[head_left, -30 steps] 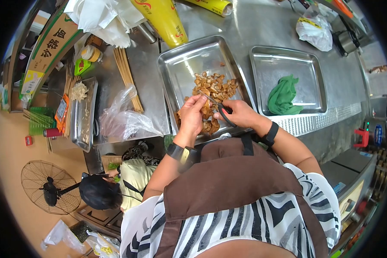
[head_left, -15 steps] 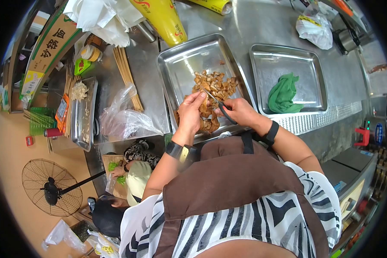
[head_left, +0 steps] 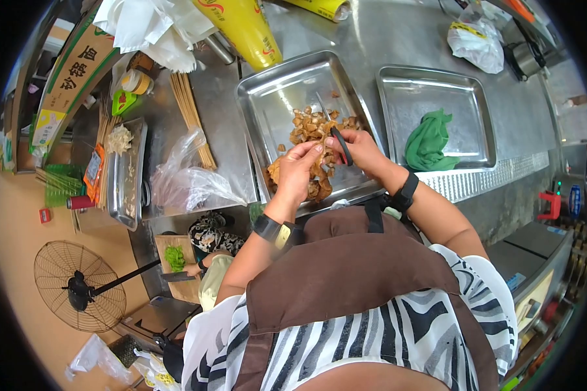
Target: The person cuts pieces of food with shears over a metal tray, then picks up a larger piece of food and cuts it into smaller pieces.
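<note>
Brown chopped pieces (head_left: pixel 310 128) lie heaped in a large metal tray (head_left: pixel 261 107). Over the tray's near part, my left hand (head_left: pixel 295 171) is closed, its thumb and fingers pinching a small brown piece. Close beside it on the right, my right hand (head_left: pixel 364 155) is wrapped round the black handles of a pair of scissors (head_left: pixel 342 144). The blades point away over the heap, and my right fingertips nearly meet the left ones at the piece. Larger brown pieces (head_left: pixel 319 188) sit below my hands.
To the right, another metal tray (head_left: pixel 388 120) holds a green cloth (head_left: pixel 428 140). Wooden skewers (head_left: pixel 192 120) and a clear plastic bag (head_left: pixel 195 176) lie left. A yellow bag (head_left: pixel 244 32) stands behind. At lower left, a co-worker's hand (head_left: pixel 192 268) is beside greens (head_left: pixel 175 258) on a board.
My right hand has turned, swinging the scissors more upright, and moved nearer my left hand, which shifted slightly right. The co-worker has leaned back, the hand now below the greens.
</note>
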The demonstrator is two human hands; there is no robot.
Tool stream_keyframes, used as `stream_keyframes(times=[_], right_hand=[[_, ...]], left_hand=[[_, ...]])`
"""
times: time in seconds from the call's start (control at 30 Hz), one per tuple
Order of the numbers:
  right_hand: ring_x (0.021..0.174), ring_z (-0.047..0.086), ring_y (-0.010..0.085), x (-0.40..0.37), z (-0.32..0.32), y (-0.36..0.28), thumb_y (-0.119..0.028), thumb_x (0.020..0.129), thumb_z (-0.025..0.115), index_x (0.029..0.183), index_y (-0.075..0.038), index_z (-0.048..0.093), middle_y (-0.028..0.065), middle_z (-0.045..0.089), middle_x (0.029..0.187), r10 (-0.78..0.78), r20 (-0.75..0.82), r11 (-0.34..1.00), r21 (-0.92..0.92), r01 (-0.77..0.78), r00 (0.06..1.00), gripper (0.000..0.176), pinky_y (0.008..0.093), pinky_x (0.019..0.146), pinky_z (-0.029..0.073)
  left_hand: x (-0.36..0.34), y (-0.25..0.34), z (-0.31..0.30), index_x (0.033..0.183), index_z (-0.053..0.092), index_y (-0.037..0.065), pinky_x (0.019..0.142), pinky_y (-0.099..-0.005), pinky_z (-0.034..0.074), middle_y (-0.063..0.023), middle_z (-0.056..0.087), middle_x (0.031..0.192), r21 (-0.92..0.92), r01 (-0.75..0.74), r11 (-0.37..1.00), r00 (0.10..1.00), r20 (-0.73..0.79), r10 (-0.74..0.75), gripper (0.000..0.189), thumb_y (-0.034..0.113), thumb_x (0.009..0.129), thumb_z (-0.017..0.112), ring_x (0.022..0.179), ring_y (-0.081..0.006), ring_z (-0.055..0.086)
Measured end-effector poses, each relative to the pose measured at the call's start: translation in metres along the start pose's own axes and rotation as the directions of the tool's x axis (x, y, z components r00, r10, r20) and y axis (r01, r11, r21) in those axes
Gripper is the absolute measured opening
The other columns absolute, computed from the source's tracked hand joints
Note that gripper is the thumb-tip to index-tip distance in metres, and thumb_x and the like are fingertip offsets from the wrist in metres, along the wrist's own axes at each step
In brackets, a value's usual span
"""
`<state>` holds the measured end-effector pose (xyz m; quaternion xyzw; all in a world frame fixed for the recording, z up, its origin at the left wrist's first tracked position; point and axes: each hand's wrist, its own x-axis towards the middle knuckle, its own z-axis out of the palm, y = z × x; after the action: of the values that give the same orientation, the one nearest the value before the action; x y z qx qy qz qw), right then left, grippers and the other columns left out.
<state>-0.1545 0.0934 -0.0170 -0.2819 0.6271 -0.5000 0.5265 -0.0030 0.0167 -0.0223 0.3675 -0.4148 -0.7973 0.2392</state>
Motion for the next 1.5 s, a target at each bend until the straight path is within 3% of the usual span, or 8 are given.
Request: stream_keyframes(times=[0.4, 0.6, 0.67, 0.9, 0.97, 1.07, 1.27, 1.5], right_hand=[[0.056, 0.054, 0.0086, -0.021, -0.055, -0.023, -0.036, 0.078, 0.07, 0.074, -0.003, 0.06, 0.0005, 0.055, 0.062, 0.352, 0.357, 0.865, -0.477, -0.155, 0.865, 0.035, 0.0216, 0.052, 0.043], [0.06, 0.05, 0.0052, -0.012, -0.018, -0.025, -0.017, 0.077, 0.07, 0.095, -0.004, 0.062, -0.0008, 0.057, 0.072, -0.026, 0.013, 0.996, -0.082, 0.027, 1.0, 0.023, 0.0208, 0.057, 0.043], [0.07, 0.052, 0.0057, 0.002, -0.003, -0.022, -0.012, 0.079, 0.068, 0.101, -0.003, 0.061, 0.0005, 0.058, 0.079, -0.353, 0.046, 0.933, -0.062, 0.356, 0.934, 0.025, 0.0216, 0.064, 0.044], [0.082, 0.054, 0.008, 0.019, 0.011, -0.016, -0.011, 0.08, 0.067, 0.101, 0.0, 0.06, 0.0025, 0.06, 0.084, -0.324, 0.113, 0.945, -0.016, 0.328, 0.939, 0.025, 0.0241, 0.073, 0.045], [0.085, 0.055, 0.0082, 0.022, 0.0, -0.011, -0.011, 0.08, 0.067, 0.098, 0.001, 0.058, 0.0039, 0.061, 0.088, -0.214, 0.09, 0.909, -0.347, 0.232, 0.973, 0.024, 0.0239, 0.076, 0.046], [0.086, 0.056, 0.009, 0.023, -0.005, -0.007, -0.011, 0.079, 0.068, 0.097, 0.001, 0.057, 0.0039, 0.061, 0.09, -0.239, 0.065, 0.86, -0.45, 0.242, 0.969, 0.024, 0.0242, 0.077, 0.047], [0.088, 0.055, 0.0101, 0.018, 0.002, -0.011, -0.01, 0.078, 0.069, 0.103, 0.0, 0.056, 0.0031, 0.059, 0.093, -0.341, 0.146, 0.935, -0.048, 0.351, 0.929, 0.03, 0.0255, 0.081, 0.046], [0.084, 0.054, 0.0083, 0.019, 0.006, -0.007, -0.009, 0.078, 0.069, 0.101, 0.0, 0.057, 0.0033, 0.058, 0.088, -0.299, 0.147, 0.906, -0.267, 0.329, 0.943, 0.028, 0.0243, 0.077, 0.046]], left_hand=[[0.001, 0.009, -0.027, 0.095, 0.059, -0.001, 0.065, -0.0266, 0.047, -0.0043, 0.059, 0.082, -0.216, 0.045, 0.975, 0.993, -0.094, -0.067, 0.014, 0.011, 0.087, 0.061, 0.067, -0.0126, 0.055], [-0.001, 0.014, -0.018, 0.095, 0.058, 0.0, 0.064, -0.0271, 0.047, -0.0044, 0.059, 0.081, -0.216, 0.052, 0.975, 0.996, -0.058, -0.066, 0.014, 0.011, 0.087, 0.061, 0.067, -0.0133, 0.055], [-0.005, 0.017, -0.013, 0.093, 0.058, 0.003, 0.069, -0.0301, 0.048, -0.0053, 0.061, 0.083, -0.224, 0.124, 0.967, 0.992, 0.001, -0.127, 0.011, 0.011, 0.086, 0.06, 0.071, -0.0173, 0.058], [-0.008, 0.015, -0.017, 0.094, 0.059, 0.004, 0.069, -0.031, 0.048, -0.0047, 0.061, 0.084, -0.218, 0.144, 0.965, 0.988, 0.083, -0.129, 0.009, 0.011, 0.087, 0.058, 0.071, -0.0177, 0.059], [-0.008, 0.011, -0.02, 0.095, 0.059, 0.003, 0.069, -0.0319, 0.049, -0.0044, 0.061, 0.083, -0.181, 0.141, 0.973, 0.988, 0.082, -0.128, 0.01, 0.011, 0.087, 0.058, 0.071, -0.0177, 0.059], [-0.006, 0.01, -0.023, 0.096, 0.059, 0.004, 0.069, -0.0322, 0.049, -0.0044, 0.061, 0.083, -0.239, 0.15, 0.959, 0.986, 0.109, -0.127, 0.011, 0.012, 0.088, 0.059, 0.072, -0.0175, 0.059], [-0.009, 0.02, -0.017, 0.096, 0.059, 0.004, 0.07, -0.0319, 0.049, -0.0045, 0.061, 0.084, -0.278, 0.161, 0.947, 0.985, 0.113, -0.134, 0.011, 0.011, 0.087, 0.059, 0.072, -0.0175, 0.059], [-0.009, 0.019, -0.021, 0.096, 0.059, 0.005, 0.072, -0.0325, 0.048, -0.0045, 0.061, 0.085, -0.284, 0.173, 0.943, 0.981, 0.141, -0.137, 0.01, 0.01, 0.087, 0.059, 0.073, -0.0181, 0.058]])
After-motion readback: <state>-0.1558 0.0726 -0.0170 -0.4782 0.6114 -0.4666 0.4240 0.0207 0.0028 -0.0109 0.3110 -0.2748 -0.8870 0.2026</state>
